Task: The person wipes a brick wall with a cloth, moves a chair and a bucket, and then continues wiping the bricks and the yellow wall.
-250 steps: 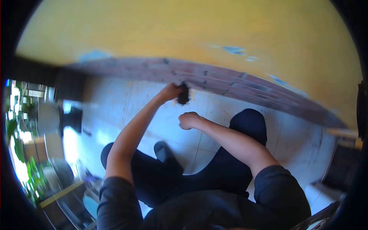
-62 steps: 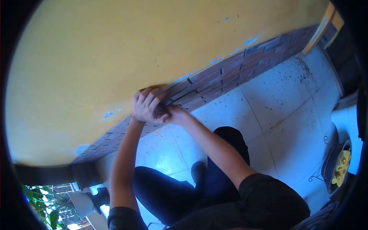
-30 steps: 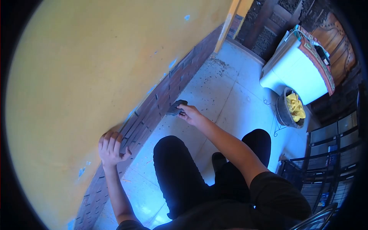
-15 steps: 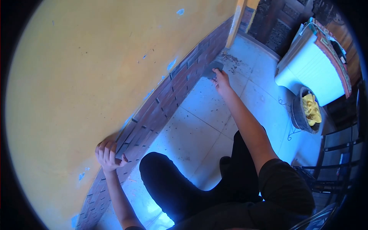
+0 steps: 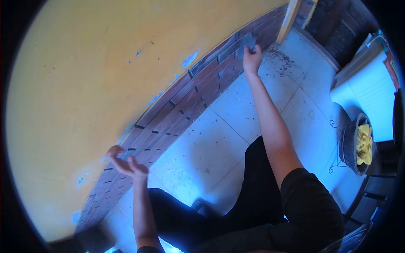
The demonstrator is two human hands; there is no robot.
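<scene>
My right hand [image 5: 252, 61] pinches a thin, flat grey piece [image 5: 249, 41] between thumb and fingers. It holds the piece against the upper part of the brick-patterned band [image 5: 168, 105], close to the far end of the wall. My left hand [image 5: 128, 163] is by the top edge of the same band, nearer to me. Its fingers are bent and the thumb stands apart, with nothing showing between them. Above the band, the yellow wall [image 5: 84, 92] has pale chipped patches along its lower edge.
Dark crumbs [image 5: 280, 61] lie on the pale tiled floor [image 5: 228, 114] near a wooden post [image 5: 289, 21]. To the right are a white cabinet-like piece [image 5: 367, 80] and a dark pot [image 5: 348, 143] with yellow cloth-like contents [image 5: 364, 143] on a curled metal stand.
My right hand has moved the grey piece from low by the floor up onto the band. My left hand has loosened and turned away from the ledge. The view has shifted.
</scene>
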